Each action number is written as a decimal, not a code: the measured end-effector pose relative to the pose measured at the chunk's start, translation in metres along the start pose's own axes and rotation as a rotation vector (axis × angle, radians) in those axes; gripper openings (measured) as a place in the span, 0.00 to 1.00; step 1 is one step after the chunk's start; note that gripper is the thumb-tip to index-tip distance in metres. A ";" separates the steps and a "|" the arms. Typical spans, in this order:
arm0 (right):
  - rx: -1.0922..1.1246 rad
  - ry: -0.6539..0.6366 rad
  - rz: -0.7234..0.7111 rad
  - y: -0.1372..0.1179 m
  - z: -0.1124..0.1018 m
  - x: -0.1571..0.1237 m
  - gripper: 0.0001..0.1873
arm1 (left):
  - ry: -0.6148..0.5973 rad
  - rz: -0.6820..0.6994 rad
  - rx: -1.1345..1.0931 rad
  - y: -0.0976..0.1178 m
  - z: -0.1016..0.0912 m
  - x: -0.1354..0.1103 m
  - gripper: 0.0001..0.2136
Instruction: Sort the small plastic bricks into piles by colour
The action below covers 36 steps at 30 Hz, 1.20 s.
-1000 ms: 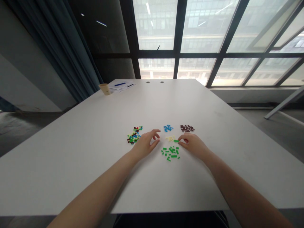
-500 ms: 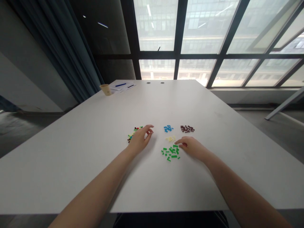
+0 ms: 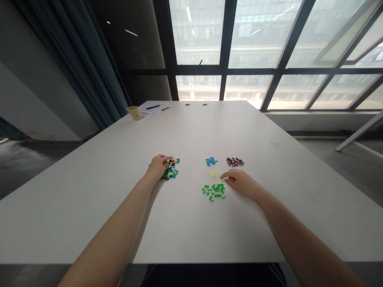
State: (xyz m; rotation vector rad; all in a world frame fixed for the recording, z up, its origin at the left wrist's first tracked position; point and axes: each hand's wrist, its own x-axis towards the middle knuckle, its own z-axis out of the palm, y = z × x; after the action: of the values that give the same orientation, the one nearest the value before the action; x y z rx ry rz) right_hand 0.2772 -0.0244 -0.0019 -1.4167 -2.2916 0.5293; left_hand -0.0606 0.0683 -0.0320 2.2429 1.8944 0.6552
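1. Mixed pile point(image 3: 170, 173) of small coloured pieces lies on the white table point(image 3: 179, 227), left of four single-colour groups; the left hand point(image 3: 156, 167) is at its left edge, fingers bent over it; whether they pinch a piece, I cannot tell.
2. The right hand point(image 3: 239, 182) has thumb and forefinger curved and slightly parted, no piece seen between them; their tips are just beside the cream pieces point(image 3: 214, 174), with the green pieces point(image 3: 218, 190) close by.
3. Good handling here probably means fingertip grips, one piece at a time; a sweeping palm could scatter neighbours across the narrow gap between cream and green.
4. The pieces look like hard plastic; green ones are blocky, some long, some short; blue pieces point(image 3: 211, 161) and dark brown pieces point(image 3: 235, 162) sit in tighter clusters; the tabletop looks smooth.
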 end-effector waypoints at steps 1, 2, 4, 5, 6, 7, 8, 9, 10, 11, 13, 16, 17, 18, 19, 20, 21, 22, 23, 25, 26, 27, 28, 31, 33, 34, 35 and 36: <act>-0.004 0.007 0.001 0.000 -0.001 0.000 0.15 | -0.010 -0.005 0.025 -0.001 0.001 0.000 0.16; -0.008 0.014 0.002 0.000 -0.001 0.000 0.15 | -0.016 -0.014 0.043 -0.001 0.002 0.001 0.15; -0.010 0.020 0.003 0.000 -0.001 0.000 0.15 | -0.026 -0.019 0.056 -0.002 0.001 0.001 0.14; -0.009 0.020 0.002 0.000 -0.001 0.000 0.15 | -0.030 -0.016 0.053 -0.002 0.000 0.002 0.14; -0.007 0.018 0.002 0.000 -0.001 0.000 0.15 | -0.030 -0.012 0.048 -0.002 -0.002 0.002 0.14; -0.003 0.017 0.002 -0.001 -0.001 0.000 0.14 | -0.027 -0.011 0.044 -0.002 -0.003 0.002 0.13; 0.000 0.016 0.003 -0.001 -0.001 0.000 0.14 | -0.020 -0.015 0.039 -0.002 -0.004 0.002 0.13; 0.003 0.016 0.004 -0.001 -0.001 0.000 0.14 | -0.010 -0.023 0.030 -0.001 -0.006 0.002 0.12; 0.006 0.018 0.005 -0.001 -0.002 0.000 0.14 | 0.007 -0.034 0.015 0.000 -0.007 0.001 0.11; 0.007 0.021 0.006 -0.002 -0.002 -0.001 0.14 | 0.031 -0.044 -0.012 0.002 -0.008 0.000 0.10; 0.007 0.031 0.007 -0.003 -0.004 -0.001 0.14 | 0.091 -0.067 -0.121 0.009 -0.011 -0.002 0.08; 0.010 0.050 0.005 -0.005 -0.007 -0.001 0.13 | 0.082 -0.155 -0.465 0.032 -0.015 -0.010 0.07; 0.011 0.054 0.003 -0.005 -0.007 -0.001 0.12 | 0.012 -0.202 -0.627 0.043 -0.016 -0.014 0.09; 0.012 0.057 0.000 -0.006 -0.007 -0.001 0.12 | -0.072 -0.245 -0.802 0.055 -0.017 -0.018 0.11; 0.012 0.060 -0.003 -0.006 -0.007 -0.001 0.12 | -0.158 -0.272 -0.978 0.067 -0.016 -0.023 0.12; 0.011 0.062 -0.007 -0.007 -0.007 -0.001 0.12 | -0.248 -0.290 -1.140 0.080 -0.016 -0.029 0.13; 0.008 0.064 -0.010 -0.007 -0.007 -0.001 0.12 | -0.324 -0.304 -1.278 0.092 -0.015 -0.035 0.13; 0.006 0.065 -0.013 -0.008 -0.006 0.000 0.12 | -0.413 -0.331 -1.384 0.103 -0.013 -0.041 0.13; 0.005 0.068 -0.018 -0.008 -0.006 0.000 0.12 | -0.485 -0.353 -1.470 0.113 -0.012 -0.047 0.13; 0.004 0.077 -0.027 -0.009 -0.006 0.001 0.11 | -0.601 -0.369 -1.569 0.125 -0.009 -0.056 0.12; 0.004 0.083 -0.030 -0.010 -0.006 0.001 0.11 | -0.648 -0.364 -1.592 0.129 -0.008 -0.059 0.12; 0.004 0.090 -0.033 -0.011 -0.005 0.002 0.11 | -0.689 -0.354 -1.604 0.130 -0.007 -0.062 0.12; 0.008 0.097 -0.038 -0.013 -0.005 0.002 0.11 | -0.723 -0.343 -1.609 0.131 -0.007 -0.063 0.12; 0.042 0.131 -0.079 -0.017 -0.004 0.003 0.11 | -0.782 -0.331 -1.604 0.130 -0.006 -0.066 0.13; 0.070 0.173 -0.118 -0.021 -0.003 0.003 0.12 | -0.799 -0.331 -1.594 0.129 -0.007 -0.066 0.13; 0.080 0.197 -0.136 -0.023 -0.003 0.003 0.12 | -0.808 -0.329 -1.589 0.130 -0.007 -0.066 0.14; 0.088 0.218 -0.150 -0.025 -0.003 0.002 0.12 | -0.818 -0.327 -1.585 0.130 -0.007 -0.067 0.13; 0.093 0.239 -0.162 -0.027 -0.003 0.002 0.12 | -0.828 -0.327 -1.582 0.131 -0.007 -0.067 0.13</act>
State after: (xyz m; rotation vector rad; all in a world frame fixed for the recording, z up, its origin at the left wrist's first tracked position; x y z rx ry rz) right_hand 0.2579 -0.0335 0.0149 -1.1703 -2.1379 0.3893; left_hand 0.0478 -0.0237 0.0074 0.8581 0.6829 0.6170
